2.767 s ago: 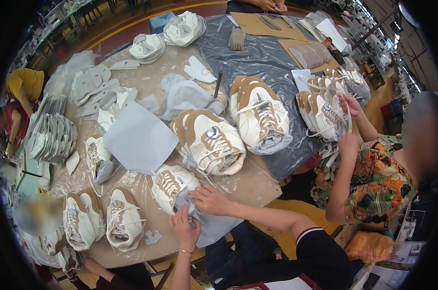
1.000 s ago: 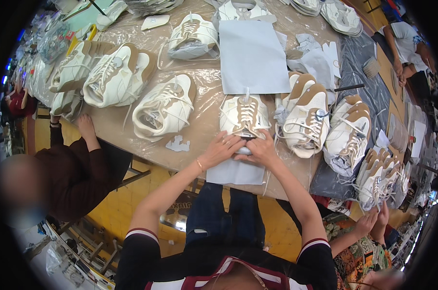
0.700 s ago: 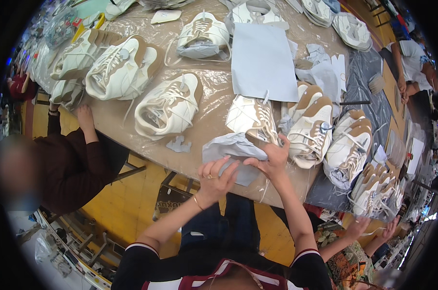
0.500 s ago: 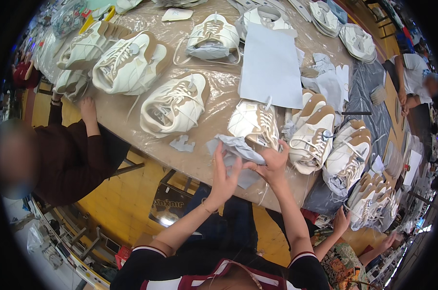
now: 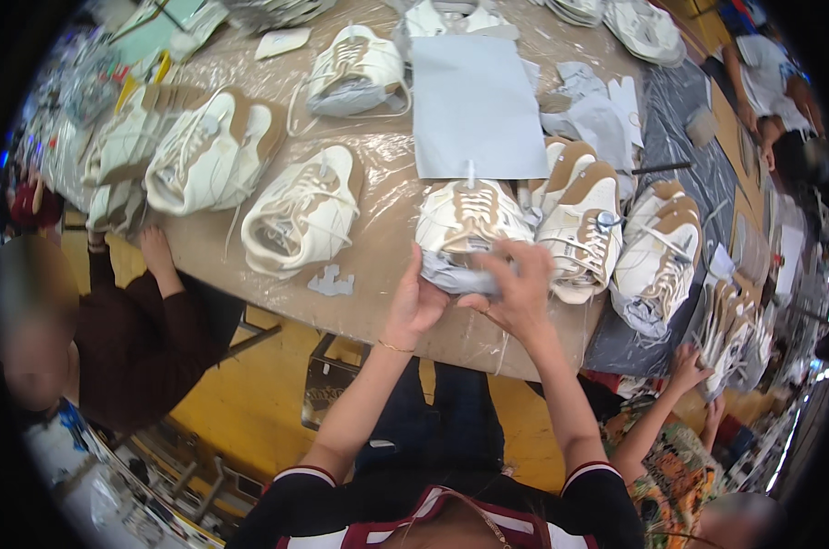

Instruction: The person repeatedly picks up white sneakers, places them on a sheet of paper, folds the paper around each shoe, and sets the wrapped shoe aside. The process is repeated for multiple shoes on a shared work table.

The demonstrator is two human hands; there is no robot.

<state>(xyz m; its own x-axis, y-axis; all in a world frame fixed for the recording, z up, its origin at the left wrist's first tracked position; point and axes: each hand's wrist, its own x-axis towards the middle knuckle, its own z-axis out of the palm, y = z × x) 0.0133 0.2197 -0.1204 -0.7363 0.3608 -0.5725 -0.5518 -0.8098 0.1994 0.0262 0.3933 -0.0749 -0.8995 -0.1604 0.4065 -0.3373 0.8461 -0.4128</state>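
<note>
Both forearms rise from the lower edge toward the white-and-tan sneaker upper (image 5: 469,220) at the near edge of the plastic-covered table (image 5: 387,210). Left hand (image 5: 416,302), wrist bent back, fingers curled onto grey tissue paper (image 5: 460,273) at the upper's near end. Right hand (image 5: 517,291) (motion-blurred) pinches the same paper, fingers closed on it. Grey sheet (image 5: 476,105) lies just beyond the upper.

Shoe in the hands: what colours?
White with tan panels, on the shoe; head view, the only one, shows it.
</note>
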